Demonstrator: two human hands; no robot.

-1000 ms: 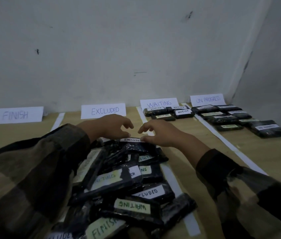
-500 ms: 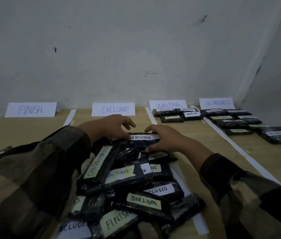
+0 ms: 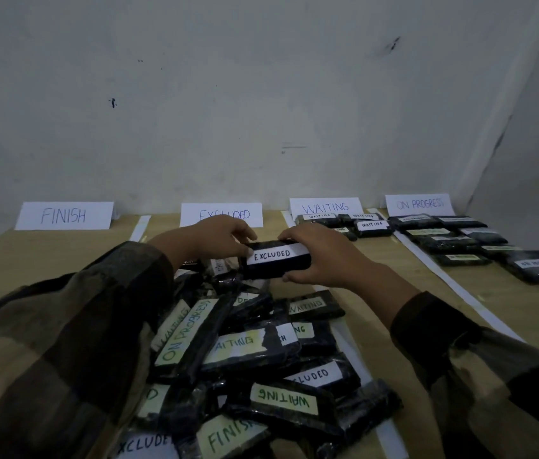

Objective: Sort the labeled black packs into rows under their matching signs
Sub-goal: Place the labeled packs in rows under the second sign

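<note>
Both hands hold one black pack labeled EXCLUDED (image 3: pixel 276 261) above the far end of the pile. My left hand (image 3: pixel 218 238) grips its left end, my right hand (image 3: pixel 319 253) its right end. It hovers just in front of the EXCLUDED sign (image 3: pixel 221 214). Below lies a heap of black packs (image 3: pixel 254 362) with labels WAITING, ON PROGRESS, EXCLUDED and FINISH. Against the wall also stand the signs FINISH (image 3: pixel 63 215), WAITING (image 3: pixel 326 207) and ON PROGRESS (image 3: pixel 419 204).
Several packs lie in rows under the WAITING sign (image 3: pixel 372 226) and the ON PROGRESS sign (image 3: pixel 456 238). White tape strips (image 3: pixel 453 286) split the wooden table (image 3: pixel 29 256) into lanes. A grey wall closes the back and right side.
The EXCLUDED pack has been lifted off the pile by both hands and carried up and away toward the EXCLUDED sign. My view has tilted slightly.
</note>
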